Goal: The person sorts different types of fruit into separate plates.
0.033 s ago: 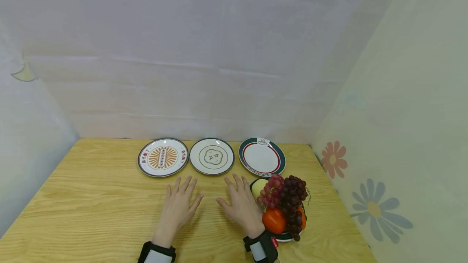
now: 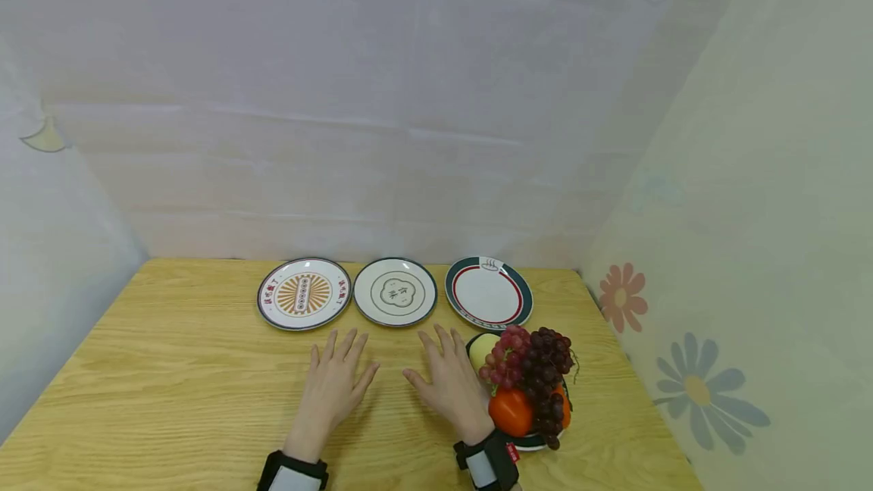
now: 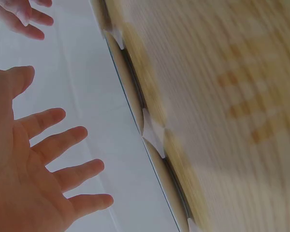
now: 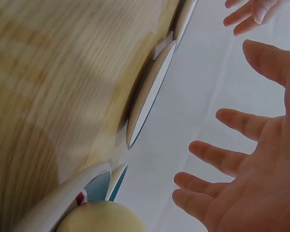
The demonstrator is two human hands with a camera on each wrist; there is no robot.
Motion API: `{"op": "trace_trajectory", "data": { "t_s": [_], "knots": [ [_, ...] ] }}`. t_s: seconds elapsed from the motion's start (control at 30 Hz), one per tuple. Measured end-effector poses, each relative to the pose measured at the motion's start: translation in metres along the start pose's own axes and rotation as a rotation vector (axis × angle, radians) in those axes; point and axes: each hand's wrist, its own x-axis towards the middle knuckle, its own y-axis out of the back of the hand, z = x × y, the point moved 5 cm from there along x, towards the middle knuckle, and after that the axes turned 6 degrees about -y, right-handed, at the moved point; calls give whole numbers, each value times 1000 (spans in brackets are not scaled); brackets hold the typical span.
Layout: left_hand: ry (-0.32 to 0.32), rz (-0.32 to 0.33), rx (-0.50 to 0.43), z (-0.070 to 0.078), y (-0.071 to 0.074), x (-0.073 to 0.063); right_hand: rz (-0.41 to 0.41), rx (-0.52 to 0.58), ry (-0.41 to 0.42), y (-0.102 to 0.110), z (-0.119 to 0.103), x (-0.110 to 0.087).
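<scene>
My left hand [image 2: 330,389], its fingers spread and straight, hovers above the wooden table with nothing in it. To its right my right hand [image 2: 450,385] is held the same way, palm down and holding nothing. Just right of that hand sits a fruit-laden plate [image 2: 530,443]. It bears red grapes [image 2: 506,358], dark grapes [image 2: 542,370], an orange-red round fruit [image 2: 511,411], another orange fruit [image 2: 564,404] partly hidden by the grapes, and a pale yellow-green fruit [image 2: 481,349]. In the right wrist view the pale fruit [image 4: 102,218] shows at the bottom, below the spread fingers.
Three plates stand in a row along the table's back: one with an orange sunburst [image 2: 305,294], one with a line-drawn emblem [image 2: 395,292], and one with a dark green and red rim [image 2: 522,290]. White sheeting [image 2: 355,112] rises behind the table [image 2: 170,370], and a flower-printed sheet [image 2: 771,248] hangs right.
</scene>
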Motion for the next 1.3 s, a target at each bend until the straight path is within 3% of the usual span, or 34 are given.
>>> {"op": "trace_trajectory", "data": {
  "t_s": [0.43, 0.6, 0.7, 0.77, 0.83, 0.93, 1.07, 1.2, 1.3],
  "knots": [
    [-10, 16, -11, 2, 3, -3, 38, -2, -34, 12, -4, -7],
    [-15, 13, -19, 3, 3, -4, 204, 2, -72, 50, 3, -20],
    [-22, 12, -25, 5, 3, -5, 333, -6, -130, 80, 23, -30],
    [-28, 14, -30, 6, 3, -5, 364, -13, -211, 95, 42, -36],
    [-31, 15, -32, 7, 3, -5, 326, -18, -305, 103, 62, -42],
    [-32, 15, -32, 8, 4, -5, 181, -21, -438, 102, 88, -49],
    [-34, 8, -30, 9, 4, -4, 17, -3, -539, 90, 109, -54],
    [-36, -4, -37, 9, 4, -4, -13, 37, -574, 82, 116, -56],
    [-38, -5, -39, 10, 4, -4, 18, 87, -592, 79, 119, -56]
  ]
}}
